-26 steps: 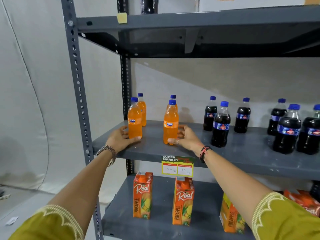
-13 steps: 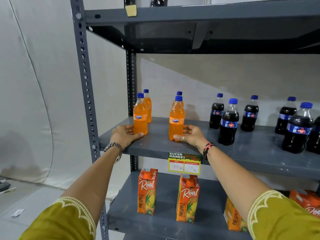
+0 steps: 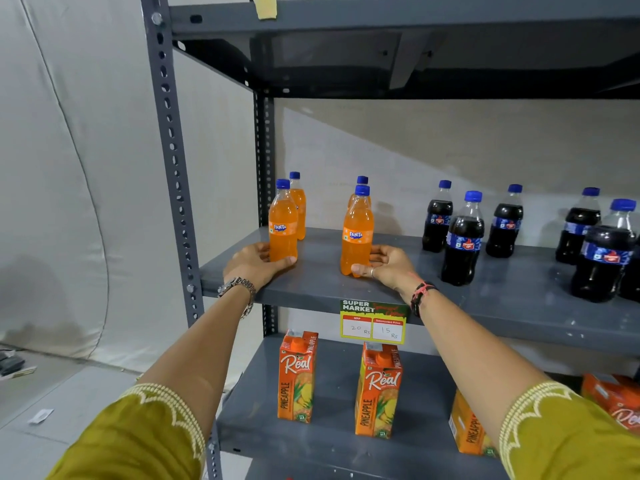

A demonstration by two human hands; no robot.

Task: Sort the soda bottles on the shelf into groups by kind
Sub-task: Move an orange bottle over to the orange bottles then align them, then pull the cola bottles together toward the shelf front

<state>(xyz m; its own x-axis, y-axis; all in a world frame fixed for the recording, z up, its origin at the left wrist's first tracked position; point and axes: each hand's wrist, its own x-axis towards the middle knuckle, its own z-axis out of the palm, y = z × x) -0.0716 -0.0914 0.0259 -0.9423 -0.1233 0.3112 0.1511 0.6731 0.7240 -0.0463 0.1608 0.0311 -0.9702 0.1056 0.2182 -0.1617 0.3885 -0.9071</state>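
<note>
On the grey middle shelf [image 3: 318, 282] several orange Fanta bottles stand in two front-back pairs at the left. My left hand [image 3: 254, 263] wraps the base of the front left orange bottle [image 3: 283, 221]. My right hand [image 3: 386, 266] wraps the base of the front right orange bottle [image 3: 357, 232]. Behind them stand two more orange bottles [image 3: 298, 202] [image 3: 362, 188]. Several dark cola bottles [image 3: 464, 239] with blue caps and labels stand grouped at the right of the same shelf. All the bottles are upright.
A price tag [image 3: 373, 322] hangs from the shelf's front edge. Pineapple juice cartons [image 3: 297, 377] stand on the shelf below. The upper shelf [image 3: 381, 15] hangs close overhead. A grey upright post [image 3: 171, 150] bounds the left side.
The view has shifted so the shelf sits further right and lower. Both hands stay at the bases of the two front orange bottles, which have barely moved.
</note>
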